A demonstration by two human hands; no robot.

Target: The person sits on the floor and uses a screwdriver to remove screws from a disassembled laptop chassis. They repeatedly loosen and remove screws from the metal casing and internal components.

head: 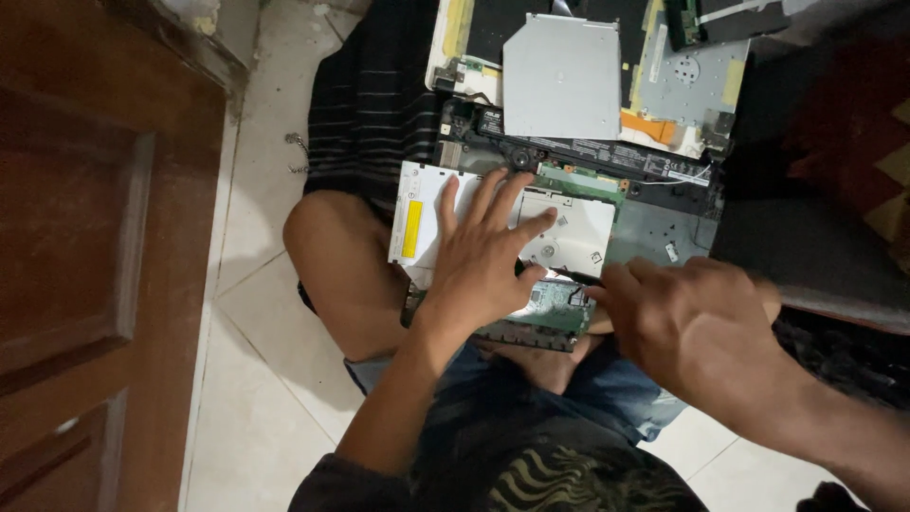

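A dismantled laptop base (664,204) rests across my legs. My left hand (479,256) lies flat with fingers spread on a white metal optical drive (578,237) that carries a yellow sticker. My right hand (692,318) is curled at the drive's near right corner, fingertips touching a green circuit board (559,308) below it. Whether the right hand pinches anything is hidden by its own fingers.
A second grey metal drive (561,76) and a silver plate with orange tape (682,90) lie on the far part of the laptop. A brown wooden door (85,237) stands at left, white floor tiles (246,332) beneath. Dark patterned cloth (844,142) lies at right.
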